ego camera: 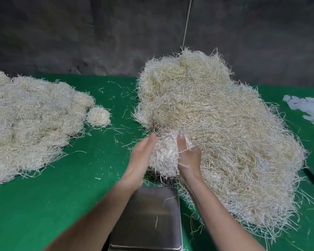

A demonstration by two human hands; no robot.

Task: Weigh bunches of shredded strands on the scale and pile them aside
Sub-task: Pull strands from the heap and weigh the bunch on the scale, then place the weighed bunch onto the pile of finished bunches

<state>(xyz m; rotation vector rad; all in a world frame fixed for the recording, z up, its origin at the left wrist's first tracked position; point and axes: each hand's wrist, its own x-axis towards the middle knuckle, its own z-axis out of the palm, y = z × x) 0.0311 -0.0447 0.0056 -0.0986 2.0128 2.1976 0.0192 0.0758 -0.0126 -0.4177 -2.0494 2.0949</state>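
Two hands, left hand (141, 157) flat, right hand (188, 160) curled, hold one bunch (165, 156) near one scale (149, 220).

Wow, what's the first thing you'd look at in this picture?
The huge fluffy heap of pale strands on the right of the green table grabs the eye first. Just in front of it, the left hand and the right hand squeeze a small bunch between them, just beyond the shiny metal scale. A second, flatter pile lies on the left.
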